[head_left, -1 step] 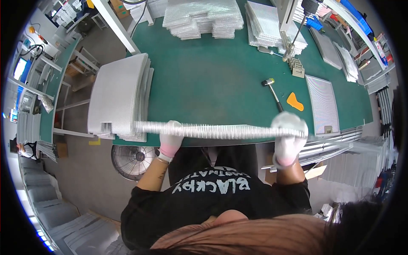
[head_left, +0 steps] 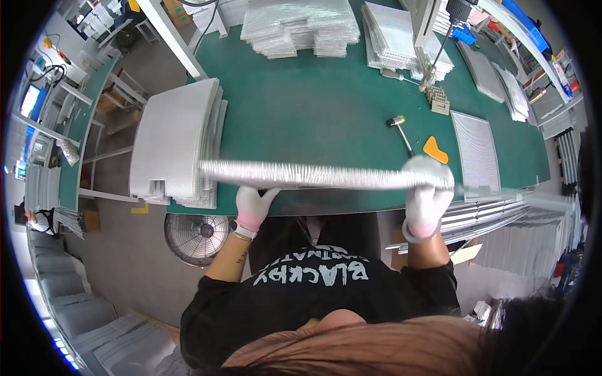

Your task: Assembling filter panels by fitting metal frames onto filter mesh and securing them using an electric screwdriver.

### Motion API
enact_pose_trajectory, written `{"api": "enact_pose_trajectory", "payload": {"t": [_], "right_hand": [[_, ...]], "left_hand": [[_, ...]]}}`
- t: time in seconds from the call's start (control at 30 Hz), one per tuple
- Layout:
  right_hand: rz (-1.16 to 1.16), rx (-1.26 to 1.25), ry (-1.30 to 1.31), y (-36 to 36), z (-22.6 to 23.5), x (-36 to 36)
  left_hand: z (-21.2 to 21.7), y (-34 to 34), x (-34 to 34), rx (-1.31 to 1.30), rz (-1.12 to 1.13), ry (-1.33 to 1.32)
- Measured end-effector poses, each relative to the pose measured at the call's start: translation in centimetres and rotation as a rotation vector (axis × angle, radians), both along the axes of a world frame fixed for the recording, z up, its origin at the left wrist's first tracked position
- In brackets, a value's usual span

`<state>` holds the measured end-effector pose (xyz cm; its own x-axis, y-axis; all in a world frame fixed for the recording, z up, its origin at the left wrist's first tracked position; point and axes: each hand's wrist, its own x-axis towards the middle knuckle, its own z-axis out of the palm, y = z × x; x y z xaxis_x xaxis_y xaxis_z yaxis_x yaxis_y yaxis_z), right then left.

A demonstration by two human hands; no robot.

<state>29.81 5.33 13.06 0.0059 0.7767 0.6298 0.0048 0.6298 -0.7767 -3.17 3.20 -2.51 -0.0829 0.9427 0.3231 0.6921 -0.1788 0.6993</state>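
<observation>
A long, white, finely ribbed strip [head_left: 307,174] stretches from side to side above the table's near edge, blurred by motion. My right hand [head_left: 429,188], in a white glove, is closed around its right end. From beside that hand a thin greyish length [head_left: 520,195] runs off to the right, too smeared to name. My left hand [head_left: 253,207], gloved too, is just under the strip with its thumb spread from its fingers. Whether its fingertips touch the strip cannot be told. The strip's left end is beside a stack of white mesh sheets [head_left: 172,135].
A hammer [head_left: 400,133], an orange scraper-like piece [head_left: 435,150] and a framed mesh panel [head_left: 476,153] lie right on the green table [head_left: 301,106]. Bubble-wrapped stacks [head_left: 301,28] stand at the back, near a metal stand [head_left: 426,75]. A fan [head_left: 199,237] is on the floor.
The strip has moved away from me, farther over the table. My left hand's fingers have come off its face, and the thumb is now spread. My right hand keeps its grip.
</observation>
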Motion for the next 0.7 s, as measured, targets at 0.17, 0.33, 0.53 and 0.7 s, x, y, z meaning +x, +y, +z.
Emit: {"api": "enact_pose_trajectory", "payload": {"t": [0.17,0.33,0.53,0.7], "right_hand": [[-0.136,-0.066,0.099,3.4,-0.3,-0.5],[-0.091,-0.163,0.204,3.6,-0.5,-0.8],[-0.048,-0.099,0.168,3.4,-1.2,-0.3],[-0.042,-0.062,0.138,3.6,-1.5,0.6]], "left_hand": [[1.3,0.1,1.8,0.0,0.079,-0.068],[0.0,0.2,1.9,-0.072,0.257,0.009],[5.4,0.5,0.8,-0.017,-0.082,-0.627],[16.9,2.1,-0.6,0.301,-0.463,-0.784]]}}
